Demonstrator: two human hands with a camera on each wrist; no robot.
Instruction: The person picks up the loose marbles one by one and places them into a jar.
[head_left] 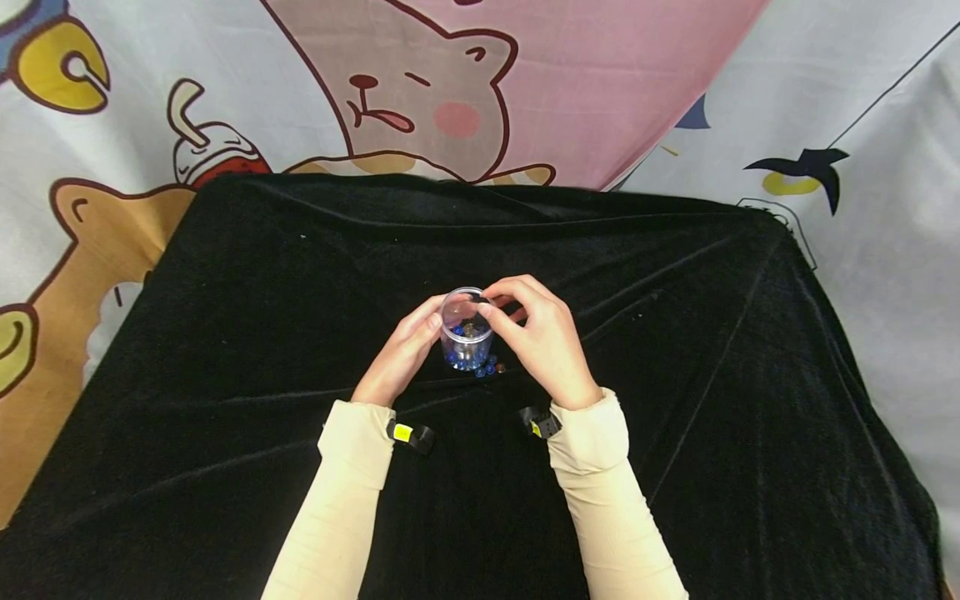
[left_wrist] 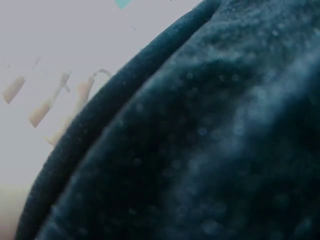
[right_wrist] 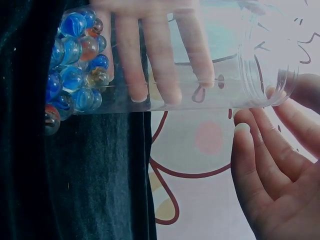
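A clear plastic jar (head_left: pixel 467 337) stands upright on the black cloth with blue, clear and amber marbles (right_wrist: pixel 72 77) in its bottom. My left hand (head_left: pixel 405 346) holds it from the left, thumb on the near side; its long fingers show through the wall in the right wrist view. At the top rim, my right hand (head_left: pixel 543 337) pinches the edge with thumb and fingers. Whether a clear lid sits there, I cannot tell. Several loose marbles (head_left: pixel 489 365) lie on the cloth against the jar's near right side. The left wrist view shows neither jar nor left-hand fingers.
Black velvet-like cloth (head_left: pixel 262 350) drapes the table, with folds running across it. Behind it hangs a cartoon-printed curtain (head_left: pixel 615 75). A black strap (head_left: pixel 408 433) is on the left wrist, another strap (head_left: pixel 540 423) on the right.
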